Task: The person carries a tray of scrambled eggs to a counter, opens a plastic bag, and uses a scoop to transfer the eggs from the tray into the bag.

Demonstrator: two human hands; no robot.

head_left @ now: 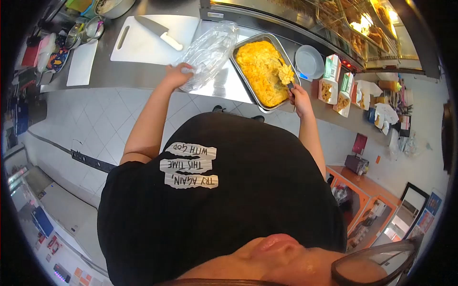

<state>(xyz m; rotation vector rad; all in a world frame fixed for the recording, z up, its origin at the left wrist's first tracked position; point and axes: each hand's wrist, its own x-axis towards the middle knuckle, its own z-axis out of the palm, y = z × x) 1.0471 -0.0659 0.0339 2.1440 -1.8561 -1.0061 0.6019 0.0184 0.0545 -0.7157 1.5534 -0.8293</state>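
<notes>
Counter point(106, 72) | left hand point(179, 75): bag point(210, 55), between board point(143, 47) and tray point(245, 77) | right hand point(301, 100): spoon point(290, 85)

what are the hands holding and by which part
The right hand holds a serving utensil by its dark handle, and the left hand holds a clear plastic bag by its left edge.

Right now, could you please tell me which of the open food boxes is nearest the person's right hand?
The box right beside the round grey bowl; the other open boxes sit farther right.
</notes>
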